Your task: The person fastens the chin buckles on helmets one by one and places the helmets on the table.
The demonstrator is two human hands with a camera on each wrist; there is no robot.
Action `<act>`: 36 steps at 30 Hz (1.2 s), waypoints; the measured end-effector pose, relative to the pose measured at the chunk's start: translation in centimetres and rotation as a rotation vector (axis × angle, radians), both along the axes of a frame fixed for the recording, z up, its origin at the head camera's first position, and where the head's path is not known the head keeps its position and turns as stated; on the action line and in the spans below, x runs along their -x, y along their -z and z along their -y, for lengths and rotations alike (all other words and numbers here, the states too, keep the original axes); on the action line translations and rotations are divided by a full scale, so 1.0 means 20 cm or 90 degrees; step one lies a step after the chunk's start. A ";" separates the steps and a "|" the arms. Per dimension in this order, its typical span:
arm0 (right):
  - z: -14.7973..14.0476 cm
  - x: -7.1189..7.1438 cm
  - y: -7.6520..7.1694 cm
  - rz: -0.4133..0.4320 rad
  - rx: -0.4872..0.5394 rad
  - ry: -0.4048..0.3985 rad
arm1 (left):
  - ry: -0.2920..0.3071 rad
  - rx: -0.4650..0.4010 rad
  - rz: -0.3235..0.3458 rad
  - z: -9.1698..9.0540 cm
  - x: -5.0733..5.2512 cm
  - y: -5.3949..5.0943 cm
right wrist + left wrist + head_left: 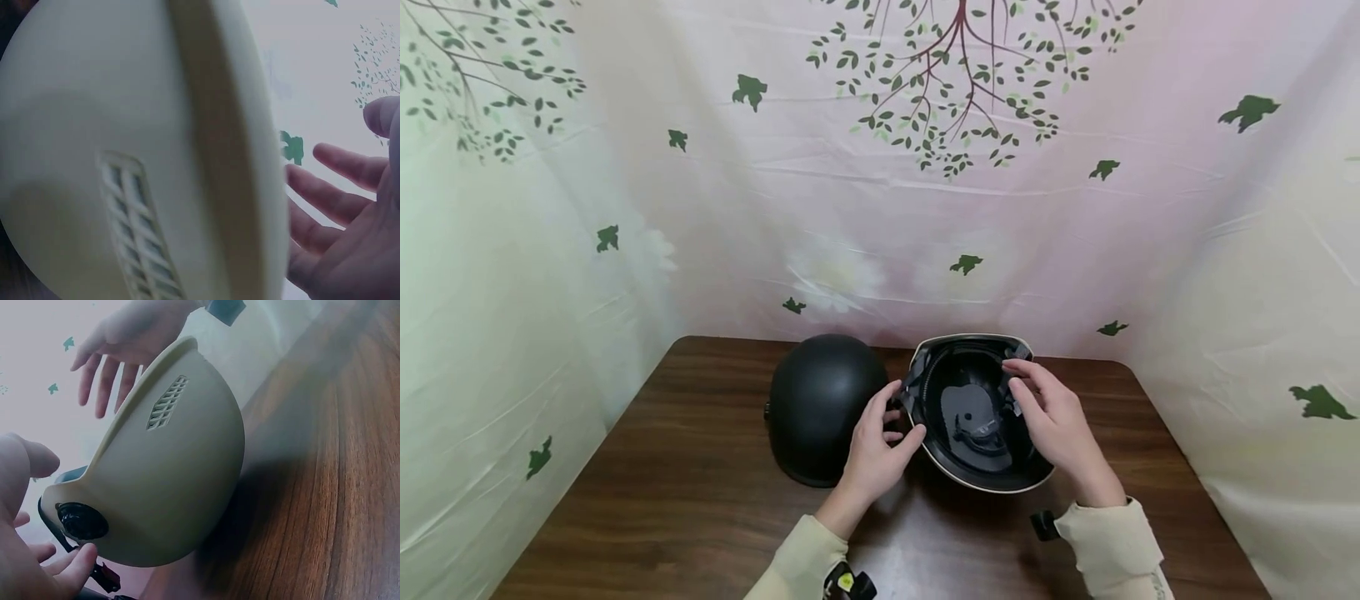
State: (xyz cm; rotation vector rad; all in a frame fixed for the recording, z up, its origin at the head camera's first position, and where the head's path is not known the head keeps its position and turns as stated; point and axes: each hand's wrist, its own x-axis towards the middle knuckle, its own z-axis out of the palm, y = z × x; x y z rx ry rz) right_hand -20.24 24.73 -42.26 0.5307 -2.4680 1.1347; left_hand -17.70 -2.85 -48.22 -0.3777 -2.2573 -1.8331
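Observation:
A helmet lies upside down on the table, its black padded inside (973,417) facing up. The left wrist view shows its beige shell (169,469) with a vent grille and a black round knob (82,520). My left hand (876,450) is at its left rim, fingers spread and slightly bent near the strap; in the left wrist view that hand (25,550) is beside the knob. Over the right rim is my right hand (1060,425), fingers relaxed, near the inner straps. The right wrist view has the right hand's fingers (337,194) beside the shell (125,112), holding nothing visible.
A black helmet (827,408) stands dome up just left of the beige one, close to my left hand. Both are near the back edge of the brown wooden table (700,500). A patterned cloth (880,225) hangs behind and on both sides.

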 end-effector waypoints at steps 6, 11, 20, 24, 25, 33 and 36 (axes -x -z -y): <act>0.02 0.00 0.01 0.034 -0.035 0.002 | 0.003 0.008 0.014 -0.01 0.00 0.00; 0.02 -0.01 0.01 0.059 -0.054 0.000 | 0.004 0.006 0.038 -0.02 0.00 0.01; 0.03 0.00 -0.01 0.093 -0.076 -0.030 | 0.018 -0.019 0.080 -0.03 0.03 -0.01; 0.05 0.00 -0.01 0.149 -0.084 -0.045 | 0.012 -0.020 0.074 -0.04 0.05 -0.02; 0.05 0.01 -0.01 0.158 -0.087 -0.050 | 0.013 -0.023 0.071 -0.04 0.05 -0.02; 0.09 0.02 -0.01 0.236 -0.099 -0.080 | 0.017 -0.035 0.085 -0.05 0.09 0.01; 0.11 0.02 0.00 0.264 -0.103 -0.083 | 0.018 -0.041 0.091 -0.06 0.09 0.01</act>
